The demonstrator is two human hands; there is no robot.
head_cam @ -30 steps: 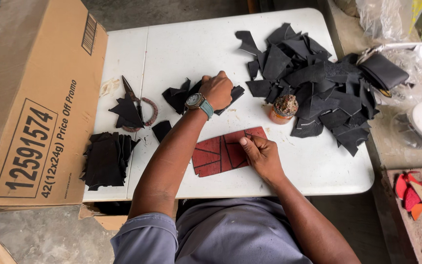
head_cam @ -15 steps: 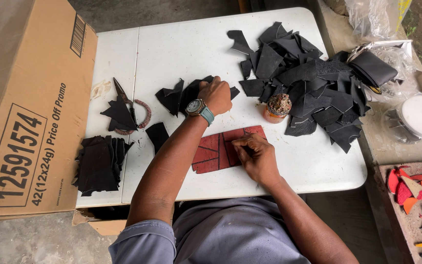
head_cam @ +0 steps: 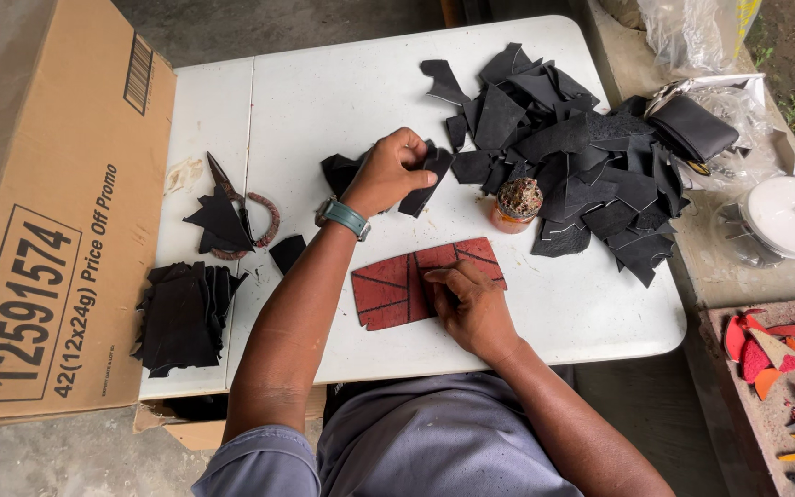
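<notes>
My left hand [head_cam: 390, 171] is closed on a black leather scrap [head_cam: 425, 179] at the middle of the white table [head_cam: 324, 83], beside a few more black scraps [head_cam: 338, 170]. A teal watch sits on that wrist. My right hand [head_cam: 471, 299] presses flat on a red panel [head_cam: 393, 290] made of joined pieces with dark seams, near the table's front edge. A small orange pot [head_cam: 517, 207] with a crusted top stands just beyond the panel.
A large heap of black scraps [head_cam: 572, 156] fills the right side. A neat black stack [head_cam: 181, 313] and scissors [head_cam: 241, 216] lie at the left. A big cardboard box [head_cam: 48, 202] stands left. A white round container [head_cam: 793, 216], a plastic bag and coloured cut-outs [head_cam: 784, 377] lie right.
My left hand has lifted slightly and curled tighter on the black scrap. The right hand stays pressed on the red panel, and the view has shifted a little.
</notes>
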